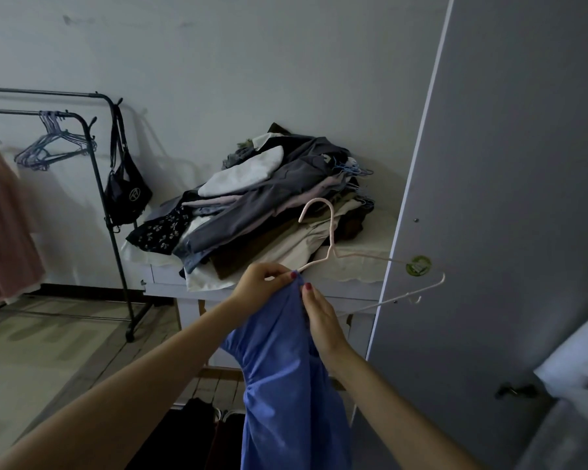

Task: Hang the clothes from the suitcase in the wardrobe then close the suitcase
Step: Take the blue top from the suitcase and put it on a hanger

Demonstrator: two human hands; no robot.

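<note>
The room is dim, and the left end of the pink hanger [333, 252] is buried inside the top of the blue garment [282, 361], so how far it reaches in there cannot be told; the garment's hem runs off the bottom edge, and no suitcase shows anywhere. Both forearms reach up from the near edge and meet in the middle. The left hand [262, 283] comes in from the left, its fingers [287, 273] pinched closed on the bunched top of the blue fabric right where the hanger wire enters. The right hand [323, 317] sits just beside it on the right, thumb up, fingers wrapped behind the cloth and gripping the same gathered edge. The hanger's hook stands up above the hands, and its right arm sticks out bare toward the grey wardrobe door [510, 198], which fills the right side and carries a round green sticker [419, 265]. Behind the hands a table [353, 266] holds a tall heap of clothes [262, 205], some with blue hangers poking out. Far left, a black clothes rail [106, 184] carries empty hangers [53, 144], a black bag [126, 191] and a pink garment [0, 218] cut off by the left edge. Dark things lie under the table, too murky to name.
</note>
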